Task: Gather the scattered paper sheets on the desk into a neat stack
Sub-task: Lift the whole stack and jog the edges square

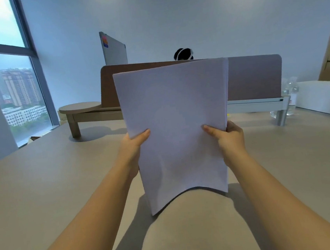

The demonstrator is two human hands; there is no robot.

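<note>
1. Paper sheets (175, 123) are held upright as one bundle above the tabletop (44, 188), in front of the brown divider panel (254, 76); their lower edge appears to rest on or hang just over the tabletop, and contact cannot be told for certain.

2. The left hand (134, 146) is closed on the bundle's left edge, thumb on the near face; the right hand (227, 136) is closed on the right edge in the same way. Each grip is thus filled by the sheets.

3. The lower edge is seen to bow upward in the middle, and the top right corner shows several sheet edges fanned apart, so the stack is judged not yet squared.

4. No loose sheets are seen on the tabletop near the bundle.

5. Risks are judged as follows: if the bundle is tapped down while bowed, the bottom edges could be crumpled; if either grip is loosened too far, inner sheets could slide out and scatter; if it is squeezed too hard, the fanned edges would be locked out of line.

6. A white box (320, 96) stands to the right of the divider panel, well apart from the bundle.
</note>
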